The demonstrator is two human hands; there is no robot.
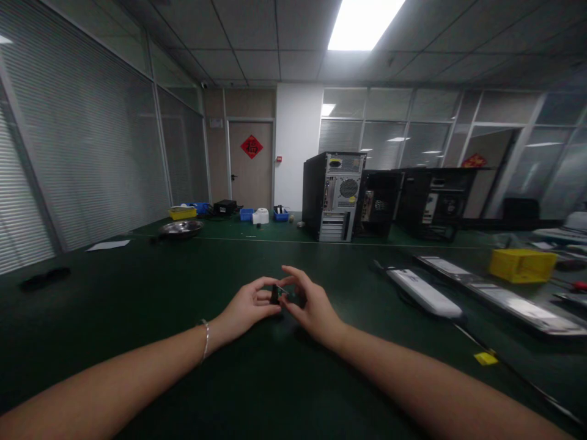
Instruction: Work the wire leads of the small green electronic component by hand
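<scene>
Near the middle, the left hand (250, 307) and right hand (318, 310) pinch a small black-and-green part (276, 294) between their fingertips, over the green surface (238, 391). Far right stand 3 computer towers (378, 205); a white power strip (424, 292) lies right.

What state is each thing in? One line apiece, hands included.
Left hand: closed on the small part
Right hand: fingertips at the small part, exact grip unclear
Small part: held between the hands, mostly hidden by fingers
Door: shut
Ceiling light: lit
Nearest computer tower: upright, rear panel showing, power unclear
Left blinds: lowered
</scene>
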